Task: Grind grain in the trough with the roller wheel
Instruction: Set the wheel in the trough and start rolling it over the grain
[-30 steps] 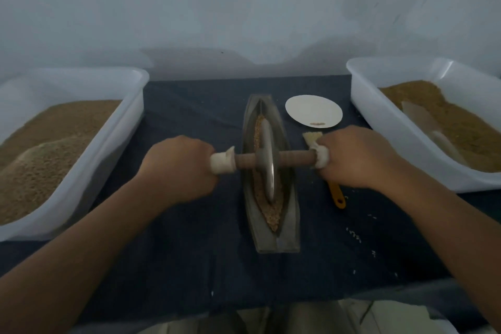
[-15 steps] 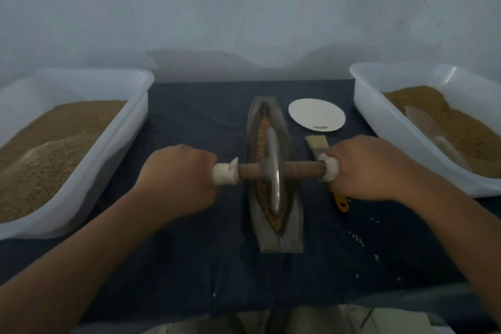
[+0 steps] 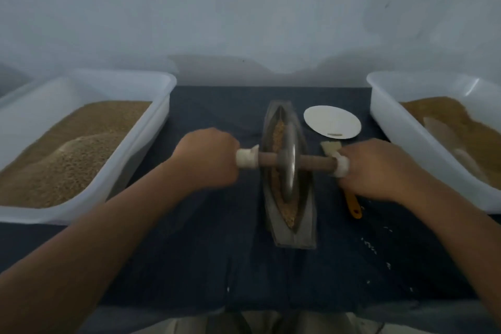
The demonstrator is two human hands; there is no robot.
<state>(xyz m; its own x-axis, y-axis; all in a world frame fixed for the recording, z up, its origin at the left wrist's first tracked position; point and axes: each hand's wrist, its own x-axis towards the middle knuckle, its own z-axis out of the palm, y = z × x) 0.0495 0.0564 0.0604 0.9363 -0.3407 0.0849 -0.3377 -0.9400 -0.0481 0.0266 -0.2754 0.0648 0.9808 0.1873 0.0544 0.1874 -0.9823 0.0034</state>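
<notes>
A narrow boat-shaped metal trough (image 3: 303, 230) lies lengthwise in the middle of the dark cloth, with brown grain (image 3: 278, 134) along its groove. A metal roller wheel (image 3: 290, 163) stands on edge in the groove, on a wooden axle with white-wrapped ends. My left hand (image 3: 206, 158) grips the left end of the axle. My right hand (image 3: 376, 168) grips the right end. The axle lies level across the trough, near its middle.
A white tub of grain (image 3: 151, 127) stands at the left, another white tub (image 3: 393, 122) with grain and a scoop at the right. A white plate (image 3: 332, 120) and a brush with an orange handle (image 3: 353, 205) lie right of the trough. Loose grains dot the cloth.
Over the last second the wheel has rolled a little along the groove and back towards the trough's middle. Both hands have kept their grip on the axle.
</notes>
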